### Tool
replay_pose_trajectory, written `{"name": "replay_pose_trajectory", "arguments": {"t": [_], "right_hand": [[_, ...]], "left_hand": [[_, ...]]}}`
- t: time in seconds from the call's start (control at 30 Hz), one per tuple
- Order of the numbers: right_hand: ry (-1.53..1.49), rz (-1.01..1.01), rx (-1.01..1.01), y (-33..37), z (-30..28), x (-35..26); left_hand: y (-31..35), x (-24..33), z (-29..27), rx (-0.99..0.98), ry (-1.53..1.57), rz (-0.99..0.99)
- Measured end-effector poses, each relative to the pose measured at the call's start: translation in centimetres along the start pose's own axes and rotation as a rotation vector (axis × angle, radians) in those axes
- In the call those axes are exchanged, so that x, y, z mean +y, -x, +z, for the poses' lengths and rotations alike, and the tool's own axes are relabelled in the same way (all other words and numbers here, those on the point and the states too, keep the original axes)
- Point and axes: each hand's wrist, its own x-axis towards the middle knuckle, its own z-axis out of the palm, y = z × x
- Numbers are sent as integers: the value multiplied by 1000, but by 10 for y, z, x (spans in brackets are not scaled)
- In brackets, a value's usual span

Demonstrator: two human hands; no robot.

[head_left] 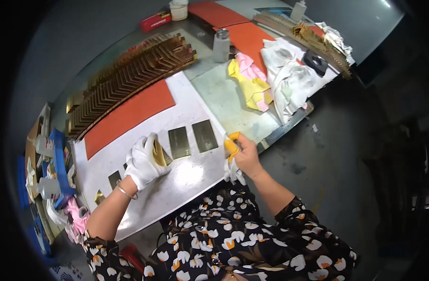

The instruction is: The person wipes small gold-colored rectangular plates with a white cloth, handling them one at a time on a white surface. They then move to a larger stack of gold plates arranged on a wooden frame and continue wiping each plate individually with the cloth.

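Left fingers: the white-gloved left hand (145, 160) is curled in, thumb and fingers close together around a thin, shiny gold-coloured metal plate (158, 151).
Gold plate: bright and reflective on the face that shows, darker toward its lower corner; the glove hides the rest of its outline.
Plate's place: tilted along the right side of the glove, over the counter (149, 202) with its glossy white top; whether its lower edge touches that surface, I cannot tell.
Right fingers: the right hand (246, 153), bare but for yellow finger covers (232, 146), is bent closed on a limp white cloth glove (233, 172) – it hangs below the hand at the counter's front edge.
Flat plates: two dark, brassy rectangles lie between the hands, the nearer one (179, 143) just beside the gold plate, the other (205, 136) toward the right hand.
Beyond the glove: a flat orange-red mat (131, 120), then a long row of angled brass-coloured pieces (132, 82).
Far right: a crumpled pink-and-yellow cloth (251, 84) beside a white one (289, 77).
Print: pale marks on a small red box (155, 21) at the back – too small to read.
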Motion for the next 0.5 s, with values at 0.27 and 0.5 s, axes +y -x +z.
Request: {"name": "replay_pose_trajectory", "arguments": {"t": [0.27, 0.5], "right_hand": [[-23, 5, -36, 0, 10, 5], [-51, -8, 38, 0, 4, 3]], "left_hand": [[6, -13, 13, 49, 15, -66], [11, 24, -6, -21, -285, 95]]}}
